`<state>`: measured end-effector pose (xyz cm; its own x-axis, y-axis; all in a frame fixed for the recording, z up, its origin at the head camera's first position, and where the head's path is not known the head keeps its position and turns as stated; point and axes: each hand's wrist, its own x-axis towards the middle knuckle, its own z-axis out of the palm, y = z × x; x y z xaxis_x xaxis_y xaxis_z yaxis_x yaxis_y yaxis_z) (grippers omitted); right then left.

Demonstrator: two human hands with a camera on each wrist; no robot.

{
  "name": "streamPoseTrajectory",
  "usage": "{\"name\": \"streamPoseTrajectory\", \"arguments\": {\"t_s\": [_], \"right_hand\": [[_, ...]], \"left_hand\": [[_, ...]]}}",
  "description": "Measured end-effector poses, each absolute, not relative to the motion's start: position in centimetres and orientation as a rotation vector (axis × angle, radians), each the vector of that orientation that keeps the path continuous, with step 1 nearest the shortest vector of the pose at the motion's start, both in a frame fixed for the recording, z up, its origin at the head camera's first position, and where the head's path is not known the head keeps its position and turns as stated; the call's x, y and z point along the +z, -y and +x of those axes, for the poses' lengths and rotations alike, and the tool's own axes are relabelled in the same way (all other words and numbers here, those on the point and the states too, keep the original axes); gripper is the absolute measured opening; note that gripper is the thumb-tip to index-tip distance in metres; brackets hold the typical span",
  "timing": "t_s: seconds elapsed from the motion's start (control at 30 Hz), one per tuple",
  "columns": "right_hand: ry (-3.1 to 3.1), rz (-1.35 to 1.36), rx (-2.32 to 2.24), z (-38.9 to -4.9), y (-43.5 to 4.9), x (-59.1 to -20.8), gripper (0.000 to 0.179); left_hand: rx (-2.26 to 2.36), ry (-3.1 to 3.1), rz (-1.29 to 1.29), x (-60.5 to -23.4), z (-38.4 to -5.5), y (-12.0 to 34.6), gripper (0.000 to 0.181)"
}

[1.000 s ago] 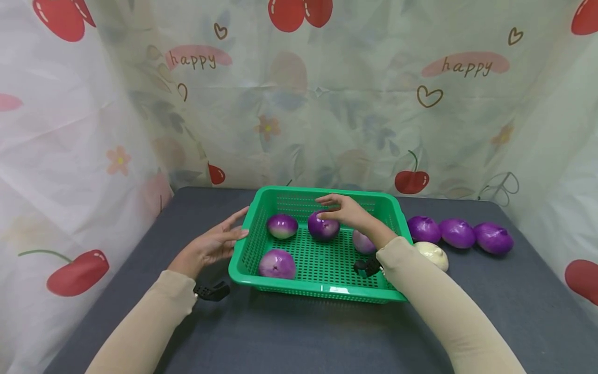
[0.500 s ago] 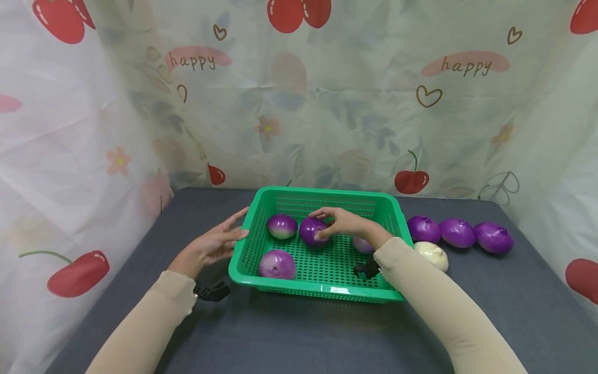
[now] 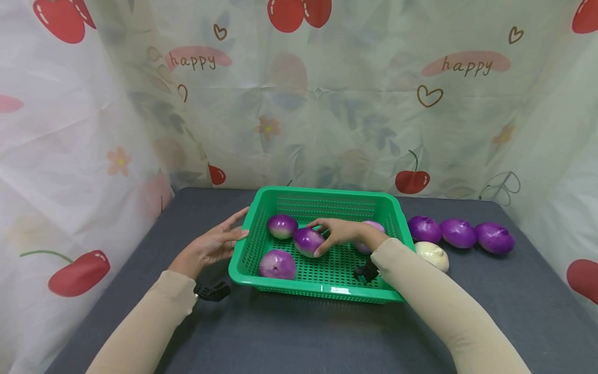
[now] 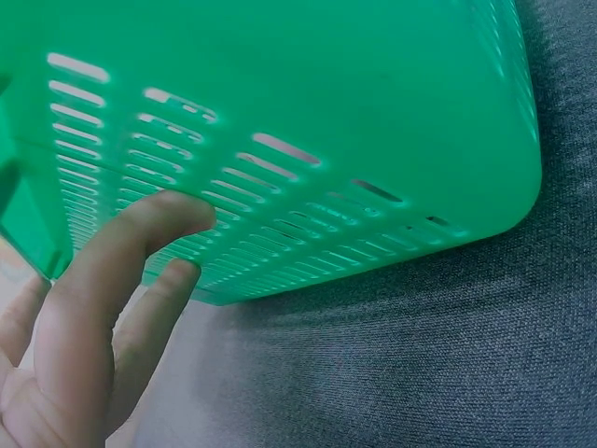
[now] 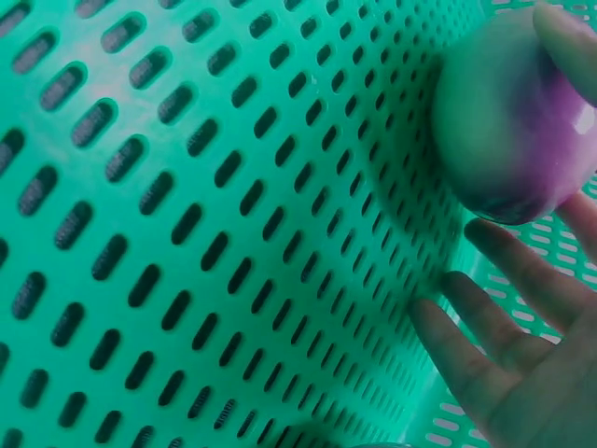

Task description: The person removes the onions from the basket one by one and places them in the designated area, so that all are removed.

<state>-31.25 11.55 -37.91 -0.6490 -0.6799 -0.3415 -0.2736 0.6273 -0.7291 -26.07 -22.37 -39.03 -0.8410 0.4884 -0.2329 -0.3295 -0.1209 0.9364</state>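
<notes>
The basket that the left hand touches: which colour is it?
The basket is green; the head view shows best.

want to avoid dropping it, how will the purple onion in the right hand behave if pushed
The purple onion would probably roll, being rounded, though the walls of the green basket should stop it. Its glossy skin may slip in the right hand.

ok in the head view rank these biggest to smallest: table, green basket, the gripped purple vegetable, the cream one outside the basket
1. Table
2. Green basket
3. Gripped purple vegetable and cream vegetable: too alike to rank, each partly covered.
</notes>
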Motion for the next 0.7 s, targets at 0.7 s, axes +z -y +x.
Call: {"name": "streamPoseTrajectory", "arguments": {"t_s": [0.7], "right_hand": [[-2.222,-0.75,-1.178,-30.6,-12.3,-34.3,0.081]], "left_hand": [[1.996,-1.635,0.184,-39.1,-26.2,22.4,0.078]]}}
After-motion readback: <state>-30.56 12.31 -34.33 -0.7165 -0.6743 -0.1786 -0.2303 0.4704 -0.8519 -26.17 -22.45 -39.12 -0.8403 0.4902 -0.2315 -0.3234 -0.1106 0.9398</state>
